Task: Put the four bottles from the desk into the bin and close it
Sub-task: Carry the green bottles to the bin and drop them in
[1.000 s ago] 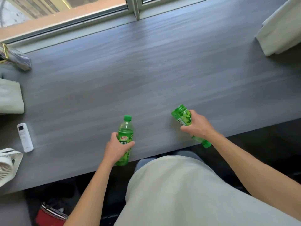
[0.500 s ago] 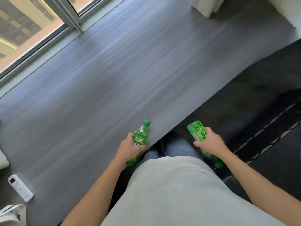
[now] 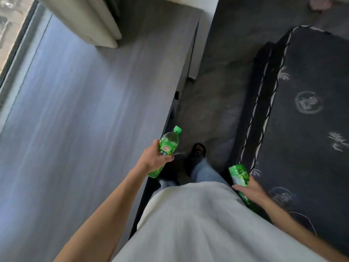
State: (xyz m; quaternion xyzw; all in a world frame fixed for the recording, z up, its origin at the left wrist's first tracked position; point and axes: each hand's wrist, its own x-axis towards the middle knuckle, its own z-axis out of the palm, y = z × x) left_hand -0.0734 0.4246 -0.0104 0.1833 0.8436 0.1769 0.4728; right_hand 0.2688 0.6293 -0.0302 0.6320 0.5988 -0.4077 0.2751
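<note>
My left hand gripping 1 green bottle upright over the desk edge; my right hand clutching another bottle, seemingly cap-down, beside a dark patterned mattress

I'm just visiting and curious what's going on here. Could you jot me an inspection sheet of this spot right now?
Surface: grey desk, no bottles seen on the part in view.
Job's things: capped green bottle in the left hand; second green bottle, base forward, in the right hand. Bin not in view.
Clutter: pale curtain at the desk's far end.
Grippers: both hands closed on bottles.
Cables: thin white cord near the right forearm.
Surroundings: window at left, dark patterned bed at right, grey floor between.
</note>
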